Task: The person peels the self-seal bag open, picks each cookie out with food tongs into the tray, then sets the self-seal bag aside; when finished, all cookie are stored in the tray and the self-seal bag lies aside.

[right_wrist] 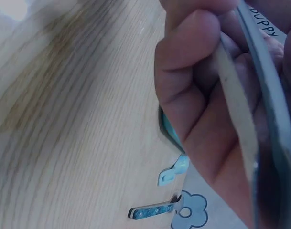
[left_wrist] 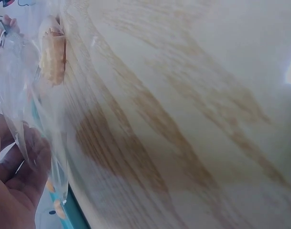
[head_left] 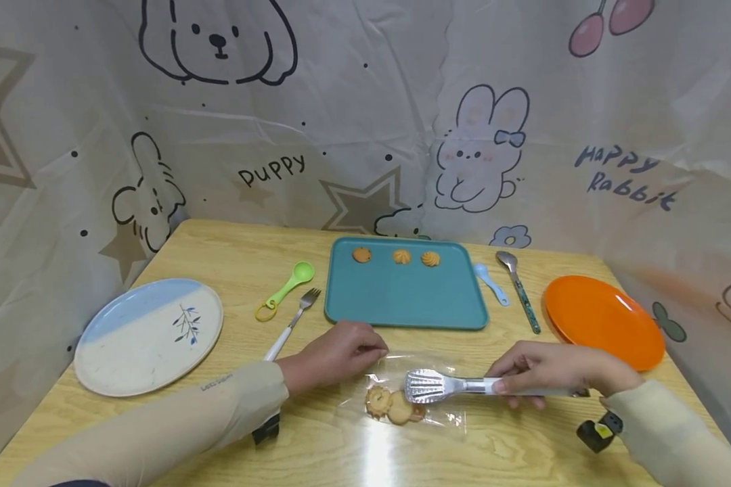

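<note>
The head view looks forward and down from above, taking in most of the worktop (head_left: 317,453) and the backdrop (head_left: 353,135). Both wrist views sit close, turned sideways; the left shares the clear bag (head_left: 453,418) with the head view, the right the light-blue spoon (head_left: 492,285).

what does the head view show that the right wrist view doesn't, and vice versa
Only head: the bagged cookies, fork, orange plate and blue-and-white plate, plus the tongs' slotted end.
Only right wrist: the tongs' handle arms edge-on, a gap between them.
Both: the right hand's grip on the tongs, teal tray, light blue spoon and patterned-handle spoon.
</note>
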The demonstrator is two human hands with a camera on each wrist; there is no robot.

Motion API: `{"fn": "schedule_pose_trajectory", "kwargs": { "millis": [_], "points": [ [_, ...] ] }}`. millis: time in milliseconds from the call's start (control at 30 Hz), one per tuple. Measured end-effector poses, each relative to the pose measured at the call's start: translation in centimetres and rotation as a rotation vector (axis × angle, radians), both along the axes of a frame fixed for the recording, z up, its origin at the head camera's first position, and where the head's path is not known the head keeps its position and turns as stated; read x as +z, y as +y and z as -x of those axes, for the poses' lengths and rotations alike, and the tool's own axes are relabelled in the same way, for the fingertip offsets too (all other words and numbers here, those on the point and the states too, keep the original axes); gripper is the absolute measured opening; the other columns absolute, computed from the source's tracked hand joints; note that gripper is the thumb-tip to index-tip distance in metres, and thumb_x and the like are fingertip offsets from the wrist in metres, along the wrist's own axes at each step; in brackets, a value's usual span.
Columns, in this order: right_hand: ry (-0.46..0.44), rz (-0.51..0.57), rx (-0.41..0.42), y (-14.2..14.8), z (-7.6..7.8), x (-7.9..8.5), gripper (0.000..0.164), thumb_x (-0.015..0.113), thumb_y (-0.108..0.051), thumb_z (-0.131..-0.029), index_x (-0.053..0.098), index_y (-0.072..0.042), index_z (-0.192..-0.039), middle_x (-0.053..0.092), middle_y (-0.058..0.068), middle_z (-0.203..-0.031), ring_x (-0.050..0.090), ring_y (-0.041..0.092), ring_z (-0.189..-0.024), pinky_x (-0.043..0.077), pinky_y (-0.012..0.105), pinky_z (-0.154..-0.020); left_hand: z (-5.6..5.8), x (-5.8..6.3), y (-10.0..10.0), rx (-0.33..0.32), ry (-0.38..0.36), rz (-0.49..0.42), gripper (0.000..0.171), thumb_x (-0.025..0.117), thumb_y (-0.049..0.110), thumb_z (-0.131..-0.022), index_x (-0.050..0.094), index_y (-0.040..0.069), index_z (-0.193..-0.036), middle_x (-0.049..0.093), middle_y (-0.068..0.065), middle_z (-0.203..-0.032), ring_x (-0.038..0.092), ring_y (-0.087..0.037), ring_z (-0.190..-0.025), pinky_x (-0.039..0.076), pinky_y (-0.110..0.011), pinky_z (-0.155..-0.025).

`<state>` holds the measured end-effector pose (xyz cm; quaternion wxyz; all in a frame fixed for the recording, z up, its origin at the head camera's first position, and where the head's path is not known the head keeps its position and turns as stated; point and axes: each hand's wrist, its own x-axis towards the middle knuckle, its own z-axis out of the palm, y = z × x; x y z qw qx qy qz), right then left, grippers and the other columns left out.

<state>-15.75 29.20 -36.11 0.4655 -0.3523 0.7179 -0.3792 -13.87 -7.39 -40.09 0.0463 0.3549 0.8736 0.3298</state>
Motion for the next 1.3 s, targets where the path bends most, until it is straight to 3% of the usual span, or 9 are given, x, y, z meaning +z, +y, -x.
{"fn": "schedule_pose_trajectory", "kwargs": {
  "millis": [133,267,333,400,600,667,900,1133,1300],
  "points": [
    [-0.003,0.014,0.017,-0.3,0.0,0.2,0.025,0.047,-0.015,-0.102,0.066,-0.001,-0.108,0.059,0.034,-0.079,0.047,0.025,-0.043,0.042,0.034,-0.039,-0.1,0.0,0.0,0.002,0.007,0.005,0.019,0.060,0.021,-0.097,0.076,0.012,-0.102,0.075,0.002,-0.097,0.065,-0.006,-0.089,0.054,-0.019,-0.081],
    [-0.017,0.012,0.020,-0.5,-0.1,0.4,0.025,0.047,-0.015,-0.102,0.066,0.001,-0.107,0.058,0.034,-0.079,0.051,0.000,-0.048,0.041,0.031,-0.039,-0.1,0.0,0.0,0.000,0.006,0.000,0.019,0.060,0.020,-0.097,0.076,0.012,-0.102,0.074,0.003,-0.098,0.065,-0.006,-0.089,0.054,-0.019,-0.081],
    [-0.027,0.000,0.021,-0.5,-0.2,0.5,0.025,0.047,-0.016,-0.102,0.066,0.001,-0.105,0.058,0.034,-0.079,0.051,-0.001,-0.050,0.043,0.028,-0.041,-0.1,0.0,0.0,-0.001,0.005,-0.004,0.019,0.060,0.020,-0.097,0.076,0.012,-0.102,0.074,0.003,-0.097,0.065,-0.006,-0.088,0.053,-0.019,-0.080],
    [-0.032,-0.005,0.028,-0.5,-0.2,0.6,0.025,0.048,-0.016,-0.102,0.065,0.001,-0.103,0.059,0.033,-0.078,0.051,0.002,-0.048,0.046,0.025,-0.043,-0.2,-0.1,0.0,-0.001,0.003,-0.009,0.019,0.060,0.020,-0.097,0.076,0.012,-0.102,0.074,0.003,-0.097,0.064,-0.005,-0.088,0.053,-0.019,-0.080],
    [-0.039,0.019,0.052,-0.9,-0.3,0.2,0.024,0.047,-0.014,-0.102,0.064,0.002,-0.101,0.057,0.032,-0.076,0.042,0.039,-0.046,0.042,0.034,-0.038,-0.2,-0.1,0.0,0.004,-0.008,-0.017,0.019,0.060,0.019,-0.097,0.076,0.012,-0.102,0.074,0.004,-0.098,0.064,-0.006,-0.088,0.053,-0.018,-0.079],
    [-0.041,0.020,0.046,-1.2,-0.3,0.0,0.024,0.048,-0.014,-0.102,0.065,0.002,-0.102,0.056,0.033,-0.075,0.039,0.045,-0.047,0.041,0.035,-0.036,-0.2,-0.1,0.0,0.003,-0.010,-0.018,0.019,0.060,0.020,-0.097,0.076,0.012,-0.102,0.074,0.004,-0.097,0.064,-0.005,-0.088,0.053,-0.018,-0.079],
    [-0.047,0.030,0.007,-1.2,-0.3,-0.5,0.024,0.050,-0.013,-0.101,0.067,0.004,-0.105,0.055,0.036,-0.075,0.038,0.046,-0.048,0.041,0.033,-0.035,-0.2,-0.3,-0.1,0.003,-0.008,-0.017,0.019,0.060,0.020,-0.097,0.076,0.012,-0.102,0.074,0.004,-0.096,0.063,-0.005,-0.087,0.053,-0.018,-0.078],
    [-0.005,0.042,-0.046,0.6,-0.4,-0.3,0.024,0.049,-0.013,-0.101,0.066,0.003,-0.105,0.058,0.032,-0.075,0.046,0.024,-0.043,0.047,0.025,-0.044,0.0,-0.4,-0.1,0.009,0.003,-0.019,0.019,0.060,0.021,-0.097,0.076,0.012,-0.102,0.074,0.003,-0.097,0.064,-0.005,-0.087,0.053,-0.018,-0.079],
    [-0.006,0.060,-0.086,3.1,-1.1,0.0,0.024,0.046,-0.010,-0.102,0.064,0.004,-0.107,0.057,0.032,-0.076,0.042,0.037,-0.048,0.055,0.027,-0.057,0.0,-0.4,-0.2,0.008,0.014,-0.020,0.018,0.061,0.019,-0.096,0.076,0.012,-0.101,0.074,0.002,-0.096,0.065,-0.006,-0.087,0.054,-0.019,-0.079]
  ]
}}
